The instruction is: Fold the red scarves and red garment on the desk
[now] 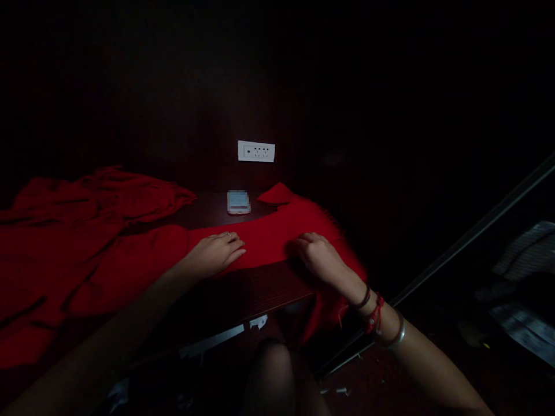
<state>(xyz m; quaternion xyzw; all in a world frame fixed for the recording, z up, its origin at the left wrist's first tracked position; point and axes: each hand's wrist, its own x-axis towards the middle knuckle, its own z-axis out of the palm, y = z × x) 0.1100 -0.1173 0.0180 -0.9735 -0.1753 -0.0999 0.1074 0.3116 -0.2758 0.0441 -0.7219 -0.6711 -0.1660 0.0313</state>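
Observation:
A long red scarf (pixel 260 240) with fringed ends runs across the dark wooden table (pixel 260 289). Its middle part lies fairly flat between my two hands, and its right end hangs over the table's edge. My left hand (pixel 217 251) rests palm down on this strip, fingers stretched out. On the strip's right part lies my right hand (pixel 318 254), its fingers bent downward, blurred and partly hidden, so whether they grip the cloth cannot be made out. To the left, more of the red cloth (pixel 99 199) lies bunched in loose folds.
Behind the scarf a phone (pixel 238 202) with a lit screen lies on the table. A white socket panel (pixel 256 151) is on the dark wall. My knee (pixel 273 370) is below the table edge. White scraps (pixel 342 391) lie on the floor, and a pale diagonal edge (pixel 459 248) crosses the right side.

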